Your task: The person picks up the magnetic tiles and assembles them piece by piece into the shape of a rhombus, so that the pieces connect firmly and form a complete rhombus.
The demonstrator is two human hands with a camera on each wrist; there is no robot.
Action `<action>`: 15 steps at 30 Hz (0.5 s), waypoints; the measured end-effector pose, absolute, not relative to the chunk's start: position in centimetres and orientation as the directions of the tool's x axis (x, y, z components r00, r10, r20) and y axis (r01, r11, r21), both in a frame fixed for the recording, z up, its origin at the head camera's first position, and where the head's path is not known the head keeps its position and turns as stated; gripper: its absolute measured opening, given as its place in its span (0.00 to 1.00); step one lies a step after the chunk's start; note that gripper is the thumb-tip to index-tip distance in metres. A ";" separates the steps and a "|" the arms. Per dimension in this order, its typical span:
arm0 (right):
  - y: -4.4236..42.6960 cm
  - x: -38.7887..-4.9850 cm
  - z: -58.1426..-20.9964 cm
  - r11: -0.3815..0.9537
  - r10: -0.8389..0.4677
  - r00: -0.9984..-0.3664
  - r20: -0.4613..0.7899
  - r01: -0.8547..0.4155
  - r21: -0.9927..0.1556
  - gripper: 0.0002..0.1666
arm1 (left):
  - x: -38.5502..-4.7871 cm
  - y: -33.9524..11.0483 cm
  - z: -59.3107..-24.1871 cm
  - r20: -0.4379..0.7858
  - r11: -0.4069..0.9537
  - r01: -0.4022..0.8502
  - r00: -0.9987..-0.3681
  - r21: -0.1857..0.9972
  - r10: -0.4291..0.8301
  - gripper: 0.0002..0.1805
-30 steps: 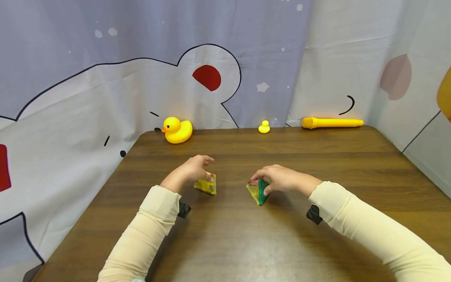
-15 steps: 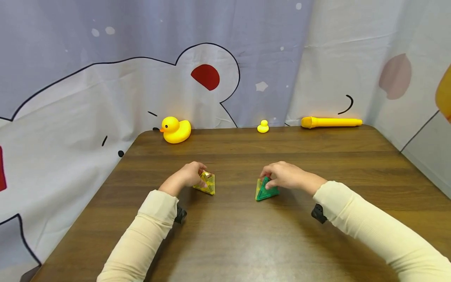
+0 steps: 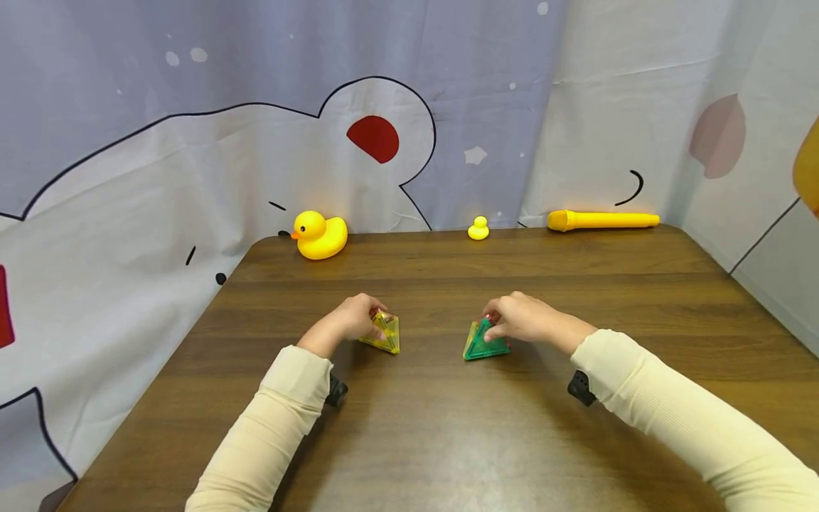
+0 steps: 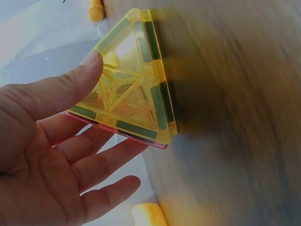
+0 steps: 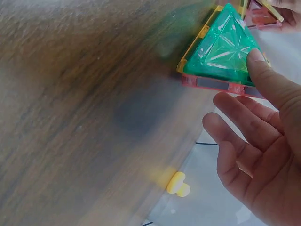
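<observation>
On the left of the table's middle, my left hand (image 3: pixel 350 318) pinches a small pyramid of see-through magnetic tiles (image 3: pixel 387 333). Its thumb presses a yellow tile (image 4: pixel 134 89), and fingers lie behind against a red tile edge (image 4: pixel 155 144). Across a gap to the right, my right hand (image 3: pixel 523 318) pinches a second tile pyramid (image 3: pixel 488 344). Here the thumb lies on a green tile (image 5: pixel 225 54), with a yellow tile edge (image 5: pixel 190 49) beside it and a red one (image 5: pixel 202 83) below. Both pyramids appear to sit at the tabletop; their far sides are hidden.
Along the back edge of the wooden table (image 3: pixel 422 441) stand a large yellow duck (image 3: pixel 322 237), a small yellow duck (image 3: pixel 478 228) and a yellow toy microphone (image 3: pixel 601 220). A printed curtain (image 3: pixel 256 163) hangs behind them.
The right hand has shifted slightly right and turned its pyramid, so the green face now shows broadly. The left hand's fingers have come down behind its pyramid, which sits a little further right.
</observation>
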State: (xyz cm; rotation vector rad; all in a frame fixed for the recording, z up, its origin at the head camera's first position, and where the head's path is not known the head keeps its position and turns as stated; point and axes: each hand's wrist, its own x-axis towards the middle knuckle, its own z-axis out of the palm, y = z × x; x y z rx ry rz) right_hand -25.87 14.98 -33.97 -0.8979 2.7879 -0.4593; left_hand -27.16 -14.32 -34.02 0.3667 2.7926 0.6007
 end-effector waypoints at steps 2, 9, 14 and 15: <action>14.9 -25.9 -34.0 0.763 -0.602 -0.796 -0.064 -0.550 -0.338 0.25 | -27.2 -14.0 -34.1 -0.188 0.879 0.206 -0.932 0.429 0.310 0.28; 14.6 -26.0 -34.1 0.761 -0.606 -0.790 -0.090 -0.544 -0.353 0.24 | -26.9 -12.9 -34.3 -0.166 0.867 0.247 -0.923 0.433 0.346 0.27; 14.4 -25.8 -34.0 0.763 -0.607 -0.787 -0.105 -0.541 -0.354 0.23 | -26.6 -12.2 -34.4 -0.149 0.860 0.273 -0.918 0.431 0.366 0.27; 14.3 -25.8 -34.0 0.761 -0.611 -0.785 -0.104 -0.546 -0.351 0.23 | -26.6 -12.0 -34.4 -0.144 0.859 0.279 -0.918 0.430 0.370 0.26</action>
